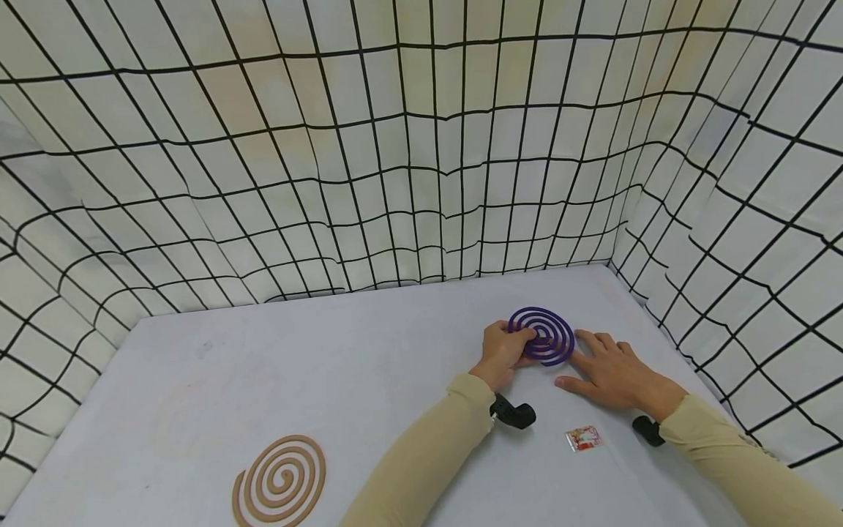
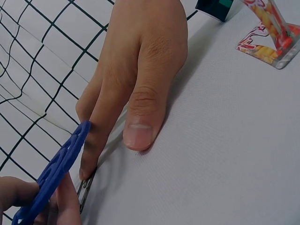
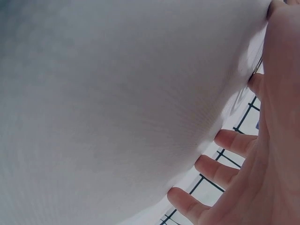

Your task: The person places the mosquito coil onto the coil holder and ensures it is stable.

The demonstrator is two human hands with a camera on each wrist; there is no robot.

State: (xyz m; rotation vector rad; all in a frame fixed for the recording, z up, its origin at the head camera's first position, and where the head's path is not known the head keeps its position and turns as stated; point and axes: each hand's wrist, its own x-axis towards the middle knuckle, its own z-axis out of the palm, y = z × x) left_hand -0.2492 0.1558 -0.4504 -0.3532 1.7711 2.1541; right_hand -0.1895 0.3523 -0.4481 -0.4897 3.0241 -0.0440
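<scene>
In the head view my left hand (image 1: 506, 353) pinches a dark purple-blue mosquito coil (image 1: 552, 350) with the thumb on its face. The left wrist view shows this coil (image 2: 60, 166) tilted, almost edge-on, above the table. My right hand (image 1: 614, 375) lies palm down just right of it, fingers extended and spread. Its index fingertip touches a thin metal piece (image 2: 85, 191) flat on the cloth, partly hidden by the left fingers. Fingertips of the right hand (image 3: 281, 140) rest on the white surface in the right wrist view.
A brown mosquito coil (image 1: 285, 479) lies at the front left of the white table (image 1: 369, 366). Near the right forearm is a small red and yellow printed packet (image 1: 583, 438). White cloth walls with a black grid (image 1: 421, 183) stand behind and beside the table.
</scene>
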